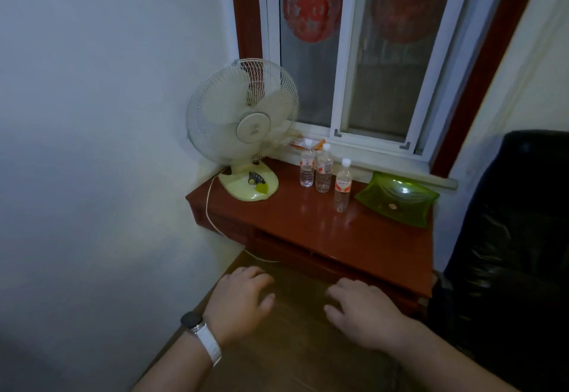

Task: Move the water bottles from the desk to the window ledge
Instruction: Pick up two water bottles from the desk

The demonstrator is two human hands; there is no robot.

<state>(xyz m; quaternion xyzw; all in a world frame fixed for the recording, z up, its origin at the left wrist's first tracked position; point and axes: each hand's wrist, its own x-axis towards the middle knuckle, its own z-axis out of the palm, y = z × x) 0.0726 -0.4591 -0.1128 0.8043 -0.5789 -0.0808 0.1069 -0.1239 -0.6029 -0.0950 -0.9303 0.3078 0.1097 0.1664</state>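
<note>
Fingers [257, 273] of L hand [243, 296] loosely curled, a bit apart, holding nothing; R hand [366, 311] same. Both hover low in front of the red surface [308, 225], well apart from the water bottles [324, 173]. 3 of them, upright in a slanting row on the surface, near the window ledge [385, 160], not on it. Fan [243, 127] to their left, green dish [397, 197] to their right. Watch [192, 319] on L wrist.

You have three at mid-frame: left water bottle [307, 171], middle water bottle [324, 173], right water bottle [342, 188]. Left of centre stands one desk fan [243, 123]; right of centre, one green dish [397, 199]. Up top you see two: left red paper cut-out [312, 0] and right red paper cut-out [406, 3]. One black chair [505, 237] fills the right edge.
</note>
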